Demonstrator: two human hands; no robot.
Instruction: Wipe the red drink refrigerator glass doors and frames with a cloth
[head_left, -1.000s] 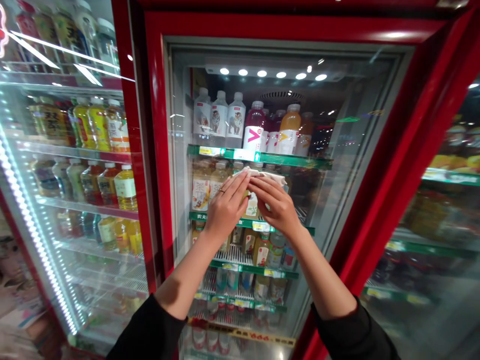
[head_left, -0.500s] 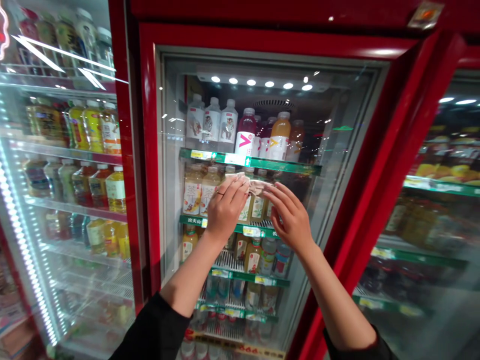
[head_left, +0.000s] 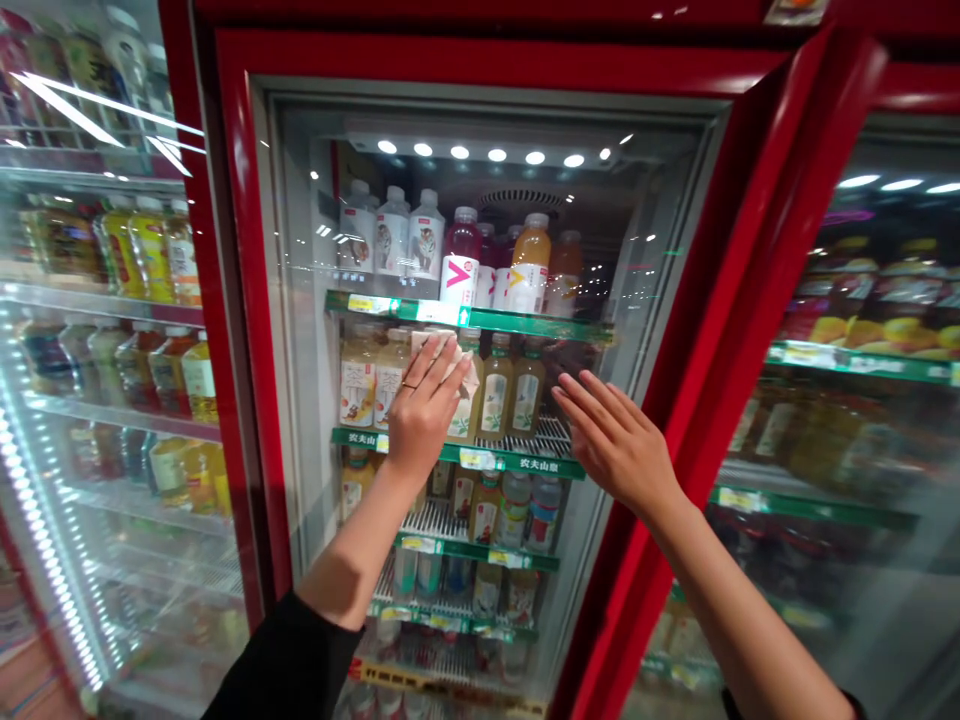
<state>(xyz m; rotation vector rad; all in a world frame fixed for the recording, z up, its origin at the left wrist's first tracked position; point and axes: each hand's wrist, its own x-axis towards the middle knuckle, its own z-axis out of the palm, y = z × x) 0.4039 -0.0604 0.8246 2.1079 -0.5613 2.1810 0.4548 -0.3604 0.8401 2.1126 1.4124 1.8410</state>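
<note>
My left hand (head_left: 421,412) presses a crumpled pale cloth (head_left: 469,382) against the glass door (head_left: 630,240) of a red-framed drinks cooler. Its fingers lie over the cloth and cover most of it; a thin ring shows on one finger. To the right, my right hand (head_left: 624,440) is open, with straight fingers side by side and nothing in it. It is at the right part of the glass; whether its fingertips touch the pane I cannot tell.
Behind the glass, bottles such as an orange one (head_left: 531,262) stand on shelves with green price strips (head_left: 525,325). A lit cooler with glass shelves (head_left: 135,415) is on the left. Red frame (head_left: 720,330) edges the right side, and another cooler (head_left: 870,360) stands beyond it.
Both hands were close together at the cloth. My right hand has come away from it to the right, while my left hand keeps the cloth. The view has shifted slightly.
</note>
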